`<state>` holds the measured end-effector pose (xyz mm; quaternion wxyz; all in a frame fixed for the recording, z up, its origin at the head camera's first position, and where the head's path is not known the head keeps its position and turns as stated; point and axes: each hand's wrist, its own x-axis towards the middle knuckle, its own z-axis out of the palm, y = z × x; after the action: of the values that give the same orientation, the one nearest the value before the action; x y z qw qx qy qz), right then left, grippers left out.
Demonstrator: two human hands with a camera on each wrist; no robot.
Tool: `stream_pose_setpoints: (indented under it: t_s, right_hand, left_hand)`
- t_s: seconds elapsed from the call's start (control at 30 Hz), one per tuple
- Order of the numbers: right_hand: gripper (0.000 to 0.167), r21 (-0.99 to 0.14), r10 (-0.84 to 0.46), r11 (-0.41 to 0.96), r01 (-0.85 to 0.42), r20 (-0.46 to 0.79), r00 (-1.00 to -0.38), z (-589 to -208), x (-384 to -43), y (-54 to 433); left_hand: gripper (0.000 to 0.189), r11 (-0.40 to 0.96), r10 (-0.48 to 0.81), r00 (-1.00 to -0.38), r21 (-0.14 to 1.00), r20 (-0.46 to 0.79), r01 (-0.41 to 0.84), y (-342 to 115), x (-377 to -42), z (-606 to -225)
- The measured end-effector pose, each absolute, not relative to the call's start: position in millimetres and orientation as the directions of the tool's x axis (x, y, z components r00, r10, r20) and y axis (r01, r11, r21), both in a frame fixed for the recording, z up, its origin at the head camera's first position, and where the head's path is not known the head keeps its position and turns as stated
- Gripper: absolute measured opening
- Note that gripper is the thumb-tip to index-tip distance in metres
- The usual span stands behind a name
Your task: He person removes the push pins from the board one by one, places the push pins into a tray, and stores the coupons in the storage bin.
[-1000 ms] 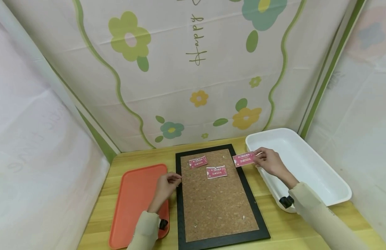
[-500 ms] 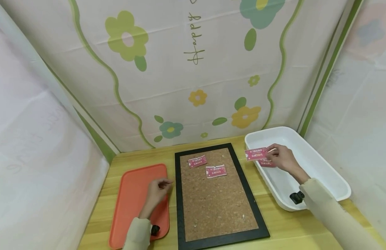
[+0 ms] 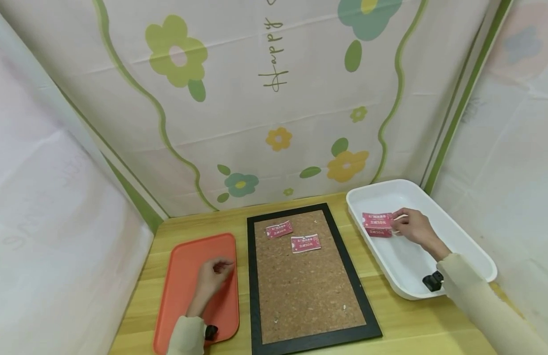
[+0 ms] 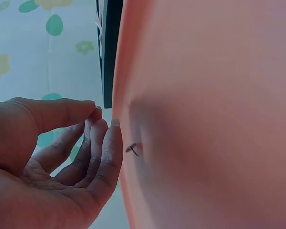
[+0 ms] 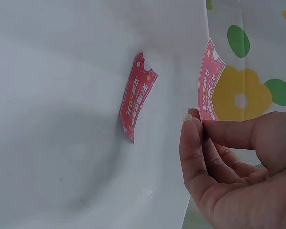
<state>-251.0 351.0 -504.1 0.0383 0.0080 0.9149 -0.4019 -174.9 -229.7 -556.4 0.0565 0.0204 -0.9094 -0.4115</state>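
Observation:
Over the orange tray point(image 3: 194, 281), my left hand point(image 3: 212, 281) brings thumb and index fingertips together. The left wrist view shows them pinching what looks like a thumbtack, mostly hidden, with only a tiny pale speck at the tips. Another thumbtack point(image 4: 133, 149) is by the tray's inner edge. My right hand point(image 3: 413, 227) pinches the right end of a pink coupon point(image 3: 377, 218) above the white basin point(image 3: 460, 241). A second pink coupon point(image 5: 138, 98) lies curled inside the basin, below the held one.
A black-framed corkboard point(image 3: 309, 291) lies between tray and basin, with a tilted pink coupon point(image 3: 279, 230) and another pink coupon point(image 3: 306, 243) on its upper part. The wooden table point(image 3: 416, 320) ends at a flowered cloth backdrop point(image 3: 238, 108), with cloth at both sides.
My right hand has carried the coupon rightward from the corkboard's edge to over the basin. The left hand has drawn back leftward from the board's left edge to over the tray.

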Motion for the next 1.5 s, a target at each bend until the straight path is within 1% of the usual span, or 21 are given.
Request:
stream_pose_setpoints:
  t_s: [0.2,0.43,0.6,0.77,1.03,1.27,1.5]
  right_hand:
    - [0.032,-0.740,-0.018,0.666,0.091,-0.138,-0.990,-508,-252,363]
    - [0.031,-0.707,-0.040,0.694,0.136,-0.227,-0.973,-514,-257,367]
    - [0.031,-0.687,-0.040,0.709,0.159,-0.264,-0.964,-518,-261,371]
    - [0.029,-0.663,-0.045,0.729,0.171,-0.295,-0.954,-519,-263,373]
    - [0.026,-0.645,-0.064,0.749,0.151,-0.298,-0.952,-517,-265,371]
    - [0.029,-0.634,-0.066,0.758,0.152,-0.306,-0.950,-518,-265,370]
    - [0.028,-0.627,-0.082,0.768,0.131,-0.300,-0.950,-519,-263,369]
  left_hand:
    - [0.009,0.662,-0.103,-0.994,0.749,0.041,-0.038,-238,-171,-555]
    - [0.011,0.613,-0.133,-0.991,0.784,-0.021,-0.098,-248,-166,-552]
    - [0.009,0.651,-0.166,-0.986,0.749,-0.020,-0.125,-252,-162,-553]
    - [0.008,0.672,-0.168,-0.985,0.728,-0.028,-0.135,-255,-159,-554]
    - [0.004,0.694,-0.167,-0.985,0.704,-0.044,-0.150,-258,-159,-555]
    - [0.004,0.699,-0.162,-0.985,0.698,-0.056,-0.155,-259,-158,-554]
    - [0.005,0.703,-0.151,-0.987,0.696,-0.056,-0.148,-261,-159,-553]
